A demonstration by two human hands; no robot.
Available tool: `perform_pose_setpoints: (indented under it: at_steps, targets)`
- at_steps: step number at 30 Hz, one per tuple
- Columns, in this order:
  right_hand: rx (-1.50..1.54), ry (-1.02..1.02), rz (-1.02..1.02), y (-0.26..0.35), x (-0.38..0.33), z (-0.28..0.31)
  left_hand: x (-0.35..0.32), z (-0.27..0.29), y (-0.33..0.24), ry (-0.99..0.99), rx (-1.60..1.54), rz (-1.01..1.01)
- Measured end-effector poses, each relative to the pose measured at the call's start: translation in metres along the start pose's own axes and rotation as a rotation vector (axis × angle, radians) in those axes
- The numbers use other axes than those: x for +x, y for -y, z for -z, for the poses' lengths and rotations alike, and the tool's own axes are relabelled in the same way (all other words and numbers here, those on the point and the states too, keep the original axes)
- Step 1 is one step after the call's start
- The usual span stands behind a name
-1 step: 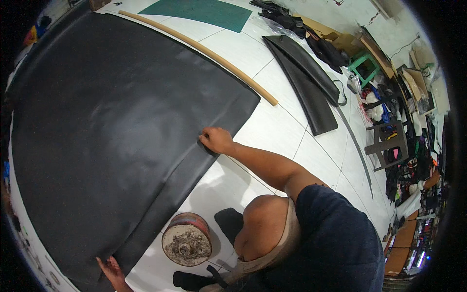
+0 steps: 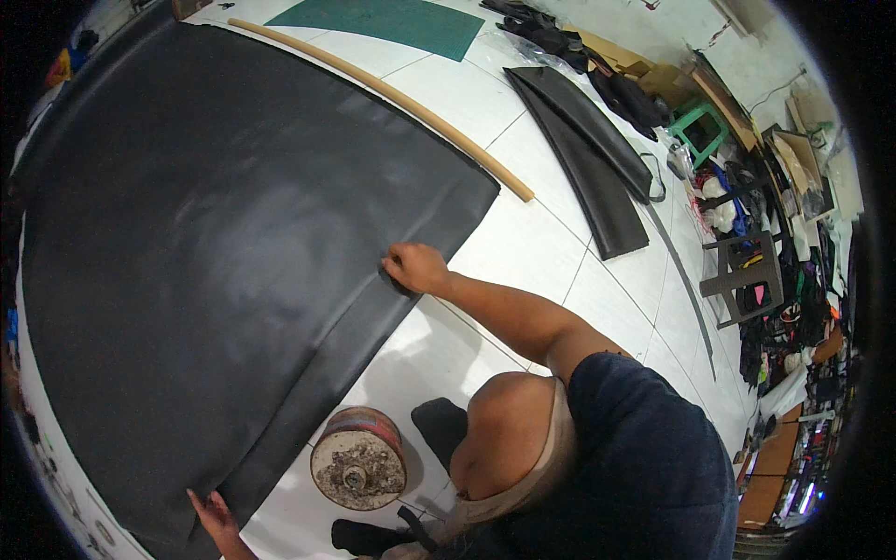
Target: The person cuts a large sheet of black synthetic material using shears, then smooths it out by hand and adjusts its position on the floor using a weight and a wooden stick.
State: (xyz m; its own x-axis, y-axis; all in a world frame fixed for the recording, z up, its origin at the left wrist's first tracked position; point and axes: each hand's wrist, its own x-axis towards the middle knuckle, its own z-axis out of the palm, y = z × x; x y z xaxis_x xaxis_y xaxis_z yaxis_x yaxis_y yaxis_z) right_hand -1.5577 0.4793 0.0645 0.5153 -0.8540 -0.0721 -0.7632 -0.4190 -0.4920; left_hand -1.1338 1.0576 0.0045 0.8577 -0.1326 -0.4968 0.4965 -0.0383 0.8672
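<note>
White-tiled floor [image 2: 518, 271] beneath broad black leather-like sheet [image 2: 224, 252]; on it, left hand [image 2: 219, 523], fingers apart, right hand [image 2: 416, 268], fingers curled together

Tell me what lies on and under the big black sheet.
On top, the right hand and left hand touch the black sheet. White floor tiles show beyond its edge; anything directly beneath is covered.

1. Black sheet [image 2: 233, 233], left: leather-like, smooth, with a soft sheen.
2. Long tan tube [image 2: 383, 91], far: smooth, matt, cardboard-like.
3. Folded black piece [image 2: 569, 154], far right: leather-like, faintly glossy.
4. Floor tiles [image 2: 509, 261]: smooth, glossy white.
5. Round can [image 2: 341, 471], near: rough, crusted top.
6. Green mat [image 2: 383, 23], far: matt.
7. Grey stool [image 2: 744, 278], right: textured plastic.
8. Shirt [image 2: 644, 457], near right: matt dark cloth.
</note>
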Motion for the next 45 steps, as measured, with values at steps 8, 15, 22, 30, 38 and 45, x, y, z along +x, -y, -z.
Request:
perform_pose_setpoints:
  at_steps: [8,15,22,30,38,45]
  targets:
    - [0.068,-0.131,0.003,-0.001,-0.002,0.013,0.012,0.042,0.031,-0.095,0.284,0.073]
    - [0.103,-0.062,-0.096,-0.020,-0.048,0.018,-0.021,0.055,0.066,-0.079,0.956,-0.214]
    - [0.036,-0.150,-0.166,-0.042,-0.040,0.007,-0.042,0.053,0.051,-0.091,0.373,0.026]
    - [-0.162,-0.296,-0.300,-0.066,-0.007,0.024,-0.077,0.009,0.036,-0.063,0.333,-0.019]
    - [-0.305,-0.272,-0.306,-0.078,-0.009,0.019,-0.074,0.022,0.036,0.025,0.493,-0.045]
    - [-0.276,-0.327,-0.290,-0.090,-0.011,0.012,-0.074,0.019,0.041,-0.001,0.413,-0.058]
